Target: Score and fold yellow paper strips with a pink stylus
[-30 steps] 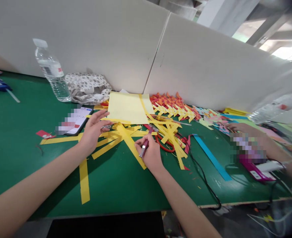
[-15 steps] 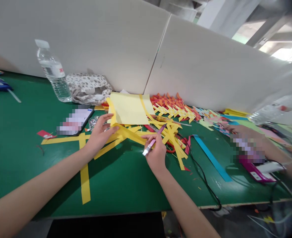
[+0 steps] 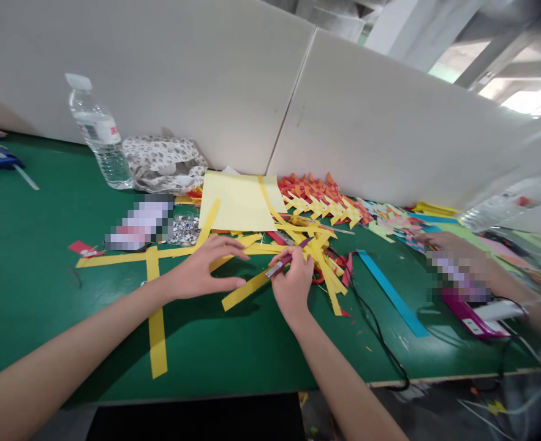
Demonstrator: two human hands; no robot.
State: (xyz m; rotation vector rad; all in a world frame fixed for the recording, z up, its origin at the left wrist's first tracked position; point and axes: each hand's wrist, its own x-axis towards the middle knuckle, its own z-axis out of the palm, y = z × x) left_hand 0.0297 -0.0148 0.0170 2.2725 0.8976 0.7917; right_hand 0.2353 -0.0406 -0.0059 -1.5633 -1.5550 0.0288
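My right hand (image 3: 292, 283) is closed around a slim purple pen-like tool (image 3: 281, 264). Its silver end points to the lower left and its dark tip to the upper right. A yellow paper strip (image 3: 245, 292) reaches leftward from the same hand, its far part hidden by the fingers. Fingers apart and holding nothing, my left hand (image 3: 206, 266) hovers just left of this strip, with the thumb close to it. More yellow strips (image 3: 323, 257) lie crossed beyond and right of the right hand. Red-handled scissors (image 3: 317, 274) are partly hidden among them.
Pale yellow sheets (image 3: 240, 199) lie at the back beside woven red-orange paper pieces (image 3: 311, 188). At left are a phone (image 3: 141, 223), a water bottle (image 3: 98, 131) and a bag of small gems (image 3: 184, 229). A blue strip (image 3: 392, 294), black cable (image 3: 375, 324) and another person's hand (image 3: 454, 248) are right.
My left hand has let go of the folded yellow strip and moved down and right, its fingers spreading. The strip now extends lower left from my right hand, which still holds the purple tool.
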